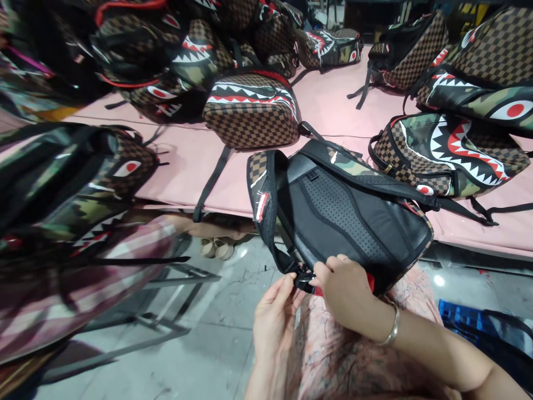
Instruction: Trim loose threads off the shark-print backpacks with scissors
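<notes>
A checkered and camouflage backpack (345,211) lies with its black padded back panel facing up, partly on the pink table edge and partly over my lap. My left hand (275,311) pinches the lower end of its black shoulder strap (270,228), beside a small dark fitting whose kind is unclear. Close to it, my right hand (347,289), with a silver bracelet at the wrist, is closed on the backpack's near edge. Its fingertips are partly hidden, and some red material (318,290) shows beside them.
Several similar shark-mouth backpacks, one checkered (254,111) and one camouflage (453,150), lie on the pink table (179,166). Another backpack (83,178) stands at left on a plaid cloth (137,266). Metal legs stand above the tiled floor (200,344). Blue packaging (466,319) is at right.
</notes>
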The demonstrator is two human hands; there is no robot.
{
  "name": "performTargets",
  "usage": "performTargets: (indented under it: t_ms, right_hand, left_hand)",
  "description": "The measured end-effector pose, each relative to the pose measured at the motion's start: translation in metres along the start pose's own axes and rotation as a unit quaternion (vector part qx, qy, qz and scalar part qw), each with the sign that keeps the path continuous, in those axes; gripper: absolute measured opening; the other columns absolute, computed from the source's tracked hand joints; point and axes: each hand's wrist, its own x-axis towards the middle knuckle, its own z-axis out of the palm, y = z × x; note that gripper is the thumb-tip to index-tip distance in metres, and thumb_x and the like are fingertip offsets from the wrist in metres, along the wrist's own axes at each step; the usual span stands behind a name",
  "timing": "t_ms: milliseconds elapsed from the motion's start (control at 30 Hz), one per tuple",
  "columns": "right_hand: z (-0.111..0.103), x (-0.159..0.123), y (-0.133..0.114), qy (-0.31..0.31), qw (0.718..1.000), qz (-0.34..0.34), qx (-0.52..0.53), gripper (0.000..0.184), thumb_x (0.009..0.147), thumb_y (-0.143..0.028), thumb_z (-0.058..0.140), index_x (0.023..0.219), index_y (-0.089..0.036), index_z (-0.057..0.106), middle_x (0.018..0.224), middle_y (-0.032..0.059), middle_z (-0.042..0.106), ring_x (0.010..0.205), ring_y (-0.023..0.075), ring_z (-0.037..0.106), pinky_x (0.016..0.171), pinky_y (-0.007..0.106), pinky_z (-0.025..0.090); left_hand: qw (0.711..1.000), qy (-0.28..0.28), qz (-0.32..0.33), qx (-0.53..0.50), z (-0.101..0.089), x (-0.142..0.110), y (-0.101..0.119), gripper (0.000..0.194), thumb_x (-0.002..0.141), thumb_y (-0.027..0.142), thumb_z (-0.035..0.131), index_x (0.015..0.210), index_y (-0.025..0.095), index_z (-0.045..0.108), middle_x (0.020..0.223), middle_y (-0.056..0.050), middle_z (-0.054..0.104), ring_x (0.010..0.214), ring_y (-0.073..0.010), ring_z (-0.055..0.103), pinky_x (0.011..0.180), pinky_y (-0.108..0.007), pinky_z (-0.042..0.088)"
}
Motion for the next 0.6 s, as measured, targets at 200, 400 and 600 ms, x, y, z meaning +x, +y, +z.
performTargets:
  t_ms: [200,400,600]
  right_hand:
    - [0.002,0.007,0.014,0.021,0.995,0.043,0.092,0.009,0.086,-0.023,0.054,0.078,-0.02,0.054,0.074,0.0034,0.062,0.071,0.0193,0.055,0.061,0.028,0.037]
    - [0.031,0.018,0.027,0.017,0.961,0.042,0.272,0.022,0.075,-0.019,0.067,0.095,-0.023,0.061,0.09,-0.0022,0.064,0.08,0.0137,0.059,0.069,0.022,0.043]
    - [0.045,0.031,0.023,-0.009,0.965,-0.02,0.263,0.022,0.073,-0.014,0.066,0.09,-0.028,0.07,0.084,-0.0028,0.065,0.075,0.0109,0.06,0.064,0.019,0.043]
  left_hand:
    - [1.0,-0.002,0.021,-0.019,0.0,0.003,-0.001,0.026,0.052,0.027,0.081,0.069,0.012,0.07,0.073,-0.004,0.07,0.066,-0.014,0.065,0.062,-0.024,0.054]
    - [0.995,-0.035,0.085,-0.022,-0.01,0.007,-0.014,0.033,0.054,0.027,0.08,0.084,0.015,0.072,0.092,-0.006,0.071,0.085,-0.0158,0.064,0.074,-0.023,0.053]
    - [0.995,-0.041,0.085,-0.031,-0.017,0.011,-0.018,0.033,0.052,0.02,0.08,0.084,0.018,0.072,0.089,-0.005,0.071,0.077,-0.0138,0.065,0.072,-0.022,0.053]
